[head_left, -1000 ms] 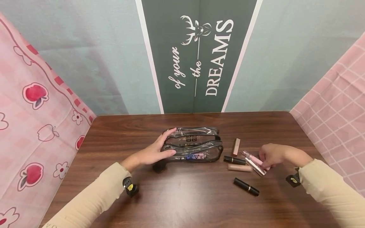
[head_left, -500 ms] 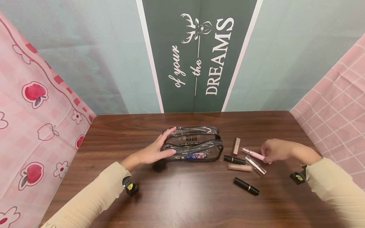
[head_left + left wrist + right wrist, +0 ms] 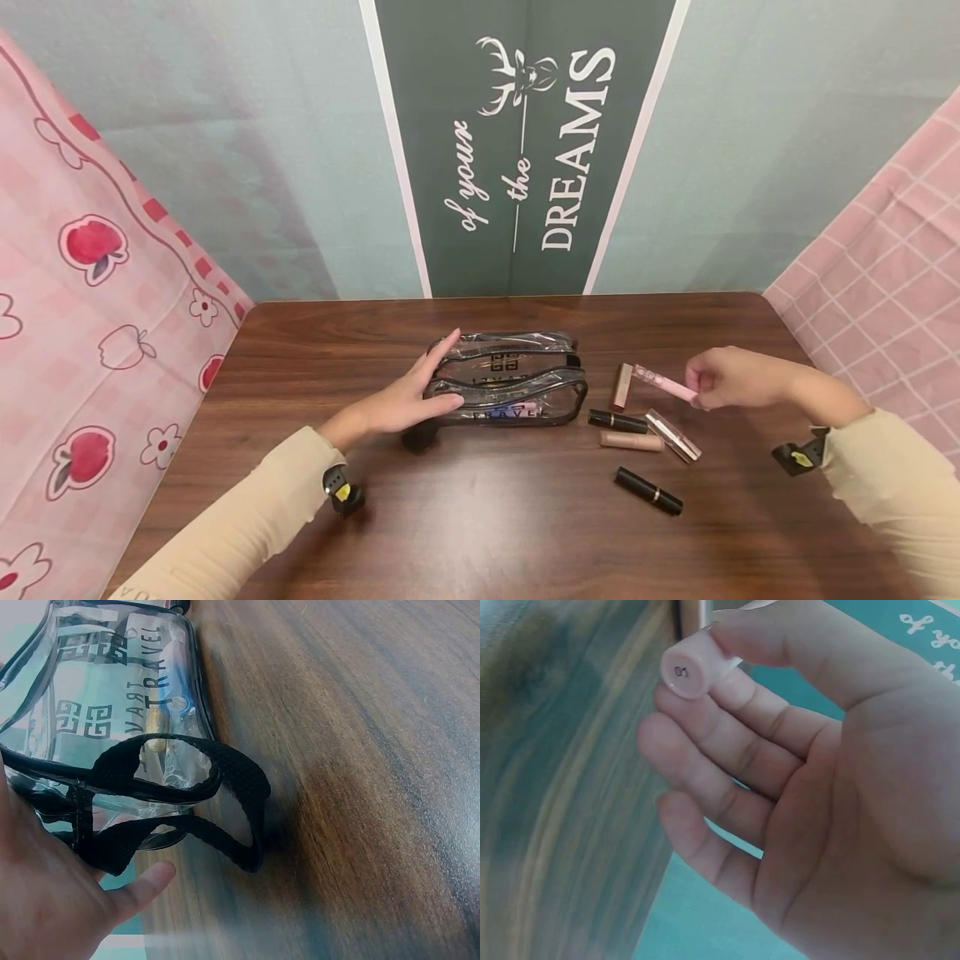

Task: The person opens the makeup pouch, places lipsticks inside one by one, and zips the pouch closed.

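My left hand (image 3: 401, 402) lies against the left end of a clear zip pouch (image 3: 540, 382) with black trim, thumb and forefinger spread across it. The top of the pouch gapes, and blue and pink items show through its printed side. A black strap loop (image 3: 259, 799) sticks out beside my thumb in the left wrist view. My right hand (image 3: 738, 379) pinches a pink lip gloss tube (image 3: 663, 382) by one end between thumb and fingertips, its decorated end pointing left. The right wrist view shows the pink end (image 3: 686, 671) marked with small print.
Right of the pouch lie a rose-gold tube (image 3: 621, 388), a black tube (image 3: 617, 421), a beige tube (image 3: 632, 441) and a shiny silver-pink tube (image 3: 672, 436). Nearer the front is a black tube with a gold band (image 3: 648, 490). Fabric hangs behind the wooden table (image 3: 480, 533).
My right hand has lifted the pink lip gloss from beside the silver-pink tube and carried it away toward the back of the table. My left hand has stayed at the pouch.
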`<state>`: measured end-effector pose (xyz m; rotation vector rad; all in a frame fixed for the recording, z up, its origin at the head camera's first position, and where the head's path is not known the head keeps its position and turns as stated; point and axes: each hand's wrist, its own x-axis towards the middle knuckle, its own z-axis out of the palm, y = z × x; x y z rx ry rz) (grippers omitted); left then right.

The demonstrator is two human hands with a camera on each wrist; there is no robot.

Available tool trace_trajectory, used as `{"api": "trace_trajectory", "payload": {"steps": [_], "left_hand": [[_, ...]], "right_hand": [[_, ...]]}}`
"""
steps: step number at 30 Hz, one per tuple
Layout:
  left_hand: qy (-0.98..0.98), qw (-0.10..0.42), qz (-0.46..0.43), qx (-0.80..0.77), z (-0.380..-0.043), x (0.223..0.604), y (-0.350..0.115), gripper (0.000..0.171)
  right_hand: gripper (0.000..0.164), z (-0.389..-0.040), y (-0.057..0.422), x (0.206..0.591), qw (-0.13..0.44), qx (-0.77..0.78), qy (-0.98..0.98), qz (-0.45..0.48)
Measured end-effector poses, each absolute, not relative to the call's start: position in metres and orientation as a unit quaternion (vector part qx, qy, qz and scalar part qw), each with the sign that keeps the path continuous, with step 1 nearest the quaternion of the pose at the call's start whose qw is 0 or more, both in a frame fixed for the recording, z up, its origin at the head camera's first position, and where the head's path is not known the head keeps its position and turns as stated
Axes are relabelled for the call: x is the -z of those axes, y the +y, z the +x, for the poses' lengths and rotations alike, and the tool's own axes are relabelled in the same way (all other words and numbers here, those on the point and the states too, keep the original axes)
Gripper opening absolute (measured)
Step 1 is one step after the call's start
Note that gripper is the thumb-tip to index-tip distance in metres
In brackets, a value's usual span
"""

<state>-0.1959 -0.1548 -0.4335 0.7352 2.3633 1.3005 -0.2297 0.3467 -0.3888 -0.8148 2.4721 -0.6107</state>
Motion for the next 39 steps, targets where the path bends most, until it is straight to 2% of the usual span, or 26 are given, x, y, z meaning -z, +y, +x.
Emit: {"api": "trace_trajectory", "payload": {"steps": [15,26,39], "left_hand": [[0.836,0.175,0.254,-0.454,-0.195,0.432,-0.155,0.091],[0.838,0.180,0.251,-0.450,-0.195,0.433,-0.155,0.091],[0.837,0.180,0.260,-0.447,-0.196,0.434,-0.156,0.091]], "right_hand": [[0.020,-0.235,0.340,0.371,0.156,0.225,0.909,-0.314],[0.031,-0.236,0.329,0.363,0.056,0.222,0.908,-0.350],[0.029,-0.239,0.309,0.351,0.005,0.216,0.907,-0.361]]}}
